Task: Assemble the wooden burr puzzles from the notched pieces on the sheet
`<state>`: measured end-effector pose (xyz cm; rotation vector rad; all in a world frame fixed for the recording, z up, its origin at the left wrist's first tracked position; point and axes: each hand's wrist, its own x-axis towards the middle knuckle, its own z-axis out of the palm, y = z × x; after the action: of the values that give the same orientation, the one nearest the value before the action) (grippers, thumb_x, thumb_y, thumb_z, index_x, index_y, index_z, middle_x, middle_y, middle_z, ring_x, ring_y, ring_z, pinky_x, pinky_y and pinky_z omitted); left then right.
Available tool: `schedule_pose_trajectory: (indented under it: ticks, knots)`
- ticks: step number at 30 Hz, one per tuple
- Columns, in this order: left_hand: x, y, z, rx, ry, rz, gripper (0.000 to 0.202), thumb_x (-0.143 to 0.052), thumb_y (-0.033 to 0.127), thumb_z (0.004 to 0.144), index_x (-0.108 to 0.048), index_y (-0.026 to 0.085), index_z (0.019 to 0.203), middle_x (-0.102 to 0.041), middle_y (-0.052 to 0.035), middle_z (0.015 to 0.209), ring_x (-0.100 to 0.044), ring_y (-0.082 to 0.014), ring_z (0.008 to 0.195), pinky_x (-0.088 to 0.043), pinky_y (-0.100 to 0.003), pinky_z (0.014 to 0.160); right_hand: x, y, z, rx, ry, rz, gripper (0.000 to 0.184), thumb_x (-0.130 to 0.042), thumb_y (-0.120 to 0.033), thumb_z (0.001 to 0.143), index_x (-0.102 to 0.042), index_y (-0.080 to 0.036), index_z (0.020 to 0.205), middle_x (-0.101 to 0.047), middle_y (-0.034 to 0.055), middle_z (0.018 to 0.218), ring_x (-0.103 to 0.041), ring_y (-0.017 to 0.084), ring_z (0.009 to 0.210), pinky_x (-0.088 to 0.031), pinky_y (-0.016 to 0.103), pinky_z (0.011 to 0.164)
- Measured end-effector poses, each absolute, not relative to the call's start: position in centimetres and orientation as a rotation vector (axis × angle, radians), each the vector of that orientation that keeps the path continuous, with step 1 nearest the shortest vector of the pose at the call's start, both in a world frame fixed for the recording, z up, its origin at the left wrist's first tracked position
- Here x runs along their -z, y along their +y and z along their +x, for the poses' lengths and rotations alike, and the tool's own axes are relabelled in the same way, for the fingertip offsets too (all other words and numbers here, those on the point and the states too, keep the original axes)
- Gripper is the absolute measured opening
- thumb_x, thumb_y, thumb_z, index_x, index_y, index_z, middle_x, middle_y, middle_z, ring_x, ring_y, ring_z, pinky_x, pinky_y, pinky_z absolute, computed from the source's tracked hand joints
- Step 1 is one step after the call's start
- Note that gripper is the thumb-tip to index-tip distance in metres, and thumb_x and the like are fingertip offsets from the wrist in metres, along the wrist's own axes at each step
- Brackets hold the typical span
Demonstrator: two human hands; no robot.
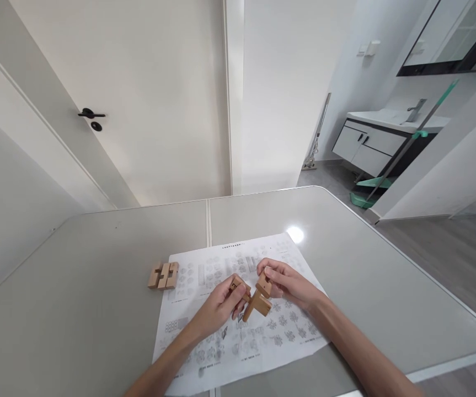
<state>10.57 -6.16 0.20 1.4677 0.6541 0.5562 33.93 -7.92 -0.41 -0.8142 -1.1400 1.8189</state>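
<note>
Over a printed sheet [271, 353], my two hands hold notched wooden puzzle pieces [260, 302] that cross one another. My left hand [220, 304] is closed, thumb on top, around the left end of the joined pieces. A block at the upper right of the cluster is pinched between the thumb and fingers of my right hand [286, 280]. How the pieces interlock is partly hidden by my fingers. Several more notched wooden pieces [164, 275] lie side by side at the sheet's upper left edge.
The grey table [97, 320] has a pale rim and a seam down its middle. Beyond it stands a white door [159, 82] with a black handle. At the right are a sink cabinet [370, 144], a mop [318, 132] and a green dustpan [362, 199].
</note>
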Motion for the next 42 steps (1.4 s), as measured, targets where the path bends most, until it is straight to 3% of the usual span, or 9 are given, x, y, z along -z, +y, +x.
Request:
schedule_pose_trajectory:
  ticks: [13,20,32,36,40,42]
  knots:
    - [-0.6,-6.1,10.4,-0.559,0.624,1.436,0.039,-0.043,0.055,0.105,-0.05,0.019,0.092,-0.047,0.0048,0.067,-0.043,-0.0095,0.054,-0.041,-0.025,0.057,1.0,-7.9,33.2,-1.884,-1.08,-0.782,0.039,-0.061,-0.059,0.098,-0.06,-0.02,0.106,-0.044,-0.008,0.061,-0.03,0.008,0.05,-0.023,0.023,0.049]
    - [-0.6,-6.3,10.6,-0.58,0.659,1.419,0.039,-0.041,0.056,0.105,-0.048,0.02,0.094,-0.048,0.0042,0.07,-0.046,-0.0099,0.056,-0.043,-0.025,0.058,1.3,-7.8,32.8,-1.99,-1.0,-0.732,0.034,-0.065,-0.053,0.097,-0.056,-0.021,0.102,-0.04,-0.0108,0.06,-0.023,0.005,0.045,-0.018,0.02,0.044]
    - [-1.2,-6.8,11.1,-0.608,0.668,1.391,0.038,-0.041,0.057,0.105,-0.049,0.021,0.101,-0.044,0.0037,0.078,-0.041,-0.0095,0.06,-0.041,-0.023,0.057,3.3,-7.9,32.1,-1.853,-1.196,-0.888,0.038,-0.062,-0.06,0.095,-0.056,-0.022,0.101,-0.056,-0.0077,0.052,-0.04,0.008,0.04,-0.032,0.021,0.044]
    - [-1.6,-7.2,11.3,-0.639,0.772,1.367,0.045,-0.042,0.063,0.102,-0.05,0.023,0.12,-0.048,0.0024,0.081,-0.042,-0.0113,0.064,-0.042,-0.024,0.059,2.8,-7.9,31.9,-1.825,-1.164,-0.913,0.039,-0.063,-0.061,0.094,-0.056,-0.023,0.101,-0.057,-0.0077,0.053,-0.04,0.008,0.04,-0.033,0.022,0.044]
    - [-1.2,-7.6,11.0,-0.664,0.824,1.36,0.06,-0.038,0.071,0.099,-0.038,0.029,0.142,-0.052,-0.0001,0.087,-0.05,-0.0154,0.071,-0.046,-0.028,0.065,2.2,-7.9,31.8,-1.826,-1.116,-0.888,0.037,-0.065,-0.058,0.094,-0.056,-0.023,0.101,-0.054,-0.0093,0.053,-0.039,0.008,0.04,-0.033,0.022,0.045]
    - [-0.8,-7.7,10.8,-0.666,0.782,1.438,0.072,-0.052,0.072,0.093,-0.032,0.03,0.148,-0.055,-0.0026,0.094,-0.055,-0.0189,0.081,-0.048,-0.032,0.073,2.0,-8.0,31.8,-1.817,-1.109,-0.865,0.035,-0.065,-0.057,0.095,-0.056,-0.024,0.102,-0.054,-0.0094,0.053,-0.039,0.008,0.04,-0.033,0.022,0.046]
